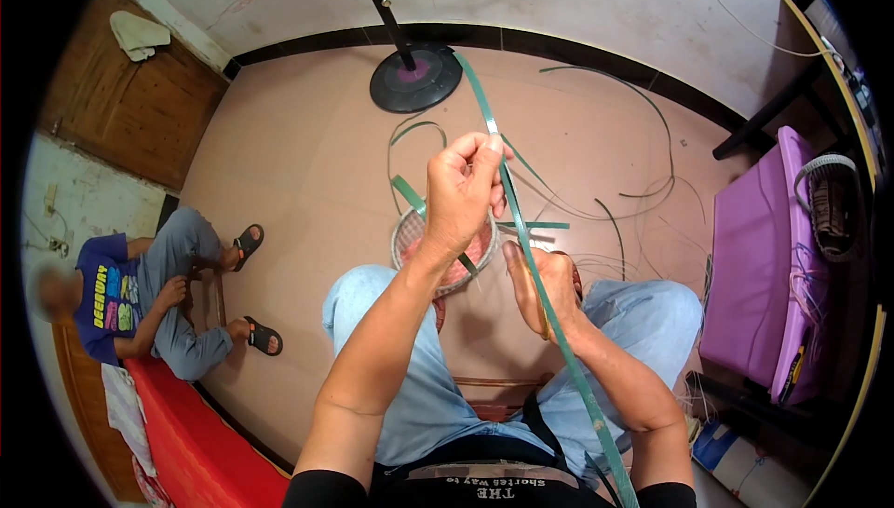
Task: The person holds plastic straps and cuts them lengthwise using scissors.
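A long green plastic strap (535,270) runs from the stand's base at the far wall down past my right forearm to my lap. My left hand (466,182) is closed on it, pinching it between thumb and fingers. My right hand (545,289) is closed just below, beside the strap. A narrow yellow thing (537,308) shows along its palm; its kind cannot be made out. Between my knees stands a round basket (400,243) with a pinkish inside and green strap pieces, partly hidden by my left wrist.
Loose straps and thin strands (619,229) lie on the tiled floor. A black round stand base (416,78) is at the wall. To the right is a purple bin (754,257) with a small basket (832,210) on it. Another person (154,294) sits at left.
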Tool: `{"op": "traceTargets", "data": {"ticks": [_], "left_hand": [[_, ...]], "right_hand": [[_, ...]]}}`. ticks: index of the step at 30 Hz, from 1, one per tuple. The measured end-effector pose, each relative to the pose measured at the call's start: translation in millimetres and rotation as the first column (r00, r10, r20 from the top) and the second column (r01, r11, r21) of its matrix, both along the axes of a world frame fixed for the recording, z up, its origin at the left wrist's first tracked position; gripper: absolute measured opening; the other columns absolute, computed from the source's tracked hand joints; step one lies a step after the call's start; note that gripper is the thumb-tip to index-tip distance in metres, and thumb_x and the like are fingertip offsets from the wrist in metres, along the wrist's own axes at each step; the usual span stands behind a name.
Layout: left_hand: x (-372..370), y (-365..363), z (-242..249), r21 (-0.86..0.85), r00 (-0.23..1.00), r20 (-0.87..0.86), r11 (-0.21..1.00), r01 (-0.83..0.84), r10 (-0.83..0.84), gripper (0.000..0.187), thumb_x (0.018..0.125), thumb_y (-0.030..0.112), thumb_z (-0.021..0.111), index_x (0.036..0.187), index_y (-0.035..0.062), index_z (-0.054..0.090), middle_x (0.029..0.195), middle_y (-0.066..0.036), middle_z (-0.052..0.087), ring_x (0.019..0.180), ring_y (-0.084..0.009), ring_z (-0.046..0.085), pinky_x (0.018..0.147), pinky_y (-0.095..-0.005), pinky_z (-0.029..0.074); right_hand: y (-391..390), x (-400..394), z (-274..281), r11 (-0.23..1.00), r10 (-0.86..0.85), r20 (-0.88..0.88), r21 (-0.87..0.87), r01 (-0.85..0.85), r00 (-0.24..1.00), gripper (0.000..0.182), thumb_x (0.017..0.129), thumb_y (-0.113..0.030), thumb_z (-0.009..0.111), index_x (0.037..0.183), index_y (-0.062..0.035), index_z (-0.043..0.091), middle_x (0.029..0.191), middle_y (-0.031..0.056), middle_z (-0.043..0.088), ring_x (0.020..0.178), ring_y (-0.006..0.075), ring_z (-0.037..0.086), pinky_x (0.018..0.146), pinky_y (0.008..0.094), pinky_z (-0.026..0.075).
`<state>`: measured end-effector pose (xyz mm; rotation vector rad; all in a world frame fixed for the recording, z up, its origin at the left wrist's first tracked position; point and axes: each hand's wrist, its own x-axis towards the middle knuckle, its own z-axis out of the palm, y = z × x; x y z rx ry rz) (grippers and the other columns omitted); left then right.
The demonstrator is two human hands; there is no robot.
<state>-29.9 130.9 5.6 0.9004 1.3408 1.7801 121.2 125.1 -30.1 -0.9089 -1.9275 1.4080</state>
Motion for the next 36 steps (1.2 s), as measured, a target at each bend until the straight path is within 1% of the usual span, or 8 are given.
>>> {"op": "traceTargets", "data": {"ticks": [2, 5, 6, 10, 13, 23, 32, 36], "left_hand": [[-7.1, 4.5, 2.7, 0.026, 0.998, 0.054, 1.0, -0.017, 0.016, 0.025, 0.098, 0.022, 0.053, 0.087, -0.0005, 0.057, 0.058, 0.004, 0.043, 0.046, -0.0025, 0.041, 0.039, -0.0192, 0.037], [-8.8, 5.7, 2.4, 0.006, 0.999, 0.008, 0.999, -0.04, 0.04, 0.025, 0.098, 0.022, 0.053, 0.087, -0.0006, 0.057, 0.06, 0.004, 0.044, 0.046, -0.0024, 0.04, 0.039, -0.0191, 0.036], [-8.6, 5.3, 2.2, -0.042, 0.997, -0.035, 0.997, -0.069, 0.067, 0.024, 0.098, 0.021, 0.053, 0.087, -0.0001, 0.057, 0.059, 0.004, 0.044, 0.046, -0.0023, 0.04, 0.039, -0.019, 0.036], [6.1, 0.6, -1.5, -0.105, 0.997, -0.058, 0.993, -0.055, 0.049, 0.023, 0.097, 0.02, 0.054, 0.087, -0.0002, 0.057, 0.057, 0.005, 0.043, 0.046, -0.0019, 0.041, 0.039, -0.0189, 0.038], [8.0, 2.1, -1.8, -0.015, 0.999, -0.033, 0.999, -0.032, 0.032, 0.023, 0.097, 0.02, 0.054, 0.087, -0.0004, 0.057, 0.056, 0.005, 0.043, 0.046, -0.0019, 0.042, 0.04, -0.0185, 0.04], [6.9, 1.4, -1.6, 0.005, 0.998, -0.058, 0.999, -0.036, 0.036, 0.023, 0.097, 0.02, 0.054, 0.088, -0.0005, 0.058, 0.058, 0.005, 0.043, 0.046, -0.0008, 0.042, 0.039, -0.0178, 0.041], [2.7, 2.3, -4.1, 0.013, 0.999, -0.023, 0.999, -0.033, 0.033, 0.024, 0.097, 0.021, 0.054, 0.088, -0.0008, 0.058, 0.058, 0.005, 0.043, 0.046, -0.001, 0.04, 0.038, -0.018, 0.039], [-9.5, 10.0, 2.8, 0.022, 0.998, 0.0, 0.998, -0.062, 0.062, 0.025, 0.097, 0.023, 0.055, 0.087, -0.0005, 0.058, 0.058, 0.005, 0.043, 0.045, -0.0013, 0.037, 0.037, -0.0181, 0.037]], "right_hand": [[-2.0, 1.6, -3.4, 0.999, 0.01, -0.021, -0.047, -0.011, 1.0, 0.045, 0.095, -0.019, 0.058, 0.056, 0.0007, 0.049, 0.043, 0.0053, 0.04, 0.042, 0.0082, 0.038, 0.037, 0.0309, 0.031], [-2.5, 2.9, -10.8, 0.999, 0.03, 0.008, -0.03, -0.03, 1.0, 0.045, 0.095, -0.022, 0.057, 0.057, 0.001, 0.049, 0.043, 0.0068, 0.041, 0.042, 0.0086, 0.04, 0.038, 0.0315, 0.031], [-1.5, 3.1, -9.3, 0.999, 0.033, 0.031, -0.019, -0.032, 0.999, 0.045, 0.095, -0.023, 0.057, 0.057, 0.0014, 0.049, 0.043, 0.0075, 0.041, 0.042, 0.009, 0.04, 0.038, 0.0319, 0.032], [5.8, 0.8, -1.1, 1.0, 0.009, 0.074, 0.012, -0.01, 0.997, 0.047, 0.095, -0.026, 0.057, 0.059, 0.0029, 0.051, 0.043, 0.0101, 0.041, 0.042, 0.0106, 0.041, 0.04, 0.0334, 0.033], [3.9, -0.1, 4.4, 1.0, -0.012, 0.069, -0.019, 0.013, 0.998, 0.047, 0.095, -0.027, 0.056, 0.059, 0.0037, 0.052, 0.044, 0.0106, 0.042, 0.042, 0.0111, 0.041, 0.04, 0.0337, 0.033], [0.0, -4.6, -10.2, 0.998, -0.046, -0.02, -0.048, 0.045, 0.999, 0.045, 0.094, -0.024, 0.058, 0.058, 0.0024, 0.052, 0.044, 0.009, 0.043, 0.042, 0.0102, 0.04, 0.039, 0.0321, 0.032], [0.8, -1.4, -4.6, 1.0, -0.009, 0.02, -0.009, 0.009, 1.0, 0.043, 0.094, -0.02, 0.058, 0.058, 0.002, 0.051, 0.044, 0.0085, 0.042, 0.043, 0.0091, 0.038, 0.039, 0.0316, 0.032], [-4.4, 0.5, -12.6, 0.999, 0.022, -0.008, -0.043, -0.023, 1.0, 0.043, 0.094, -0.02, 0.058, 0.058, 0.0026, 0.05, 0.044, 0.0094, 0.042, 0.044, 0.0096, 0.039, 0.04, 0.032, 0.032]]}}
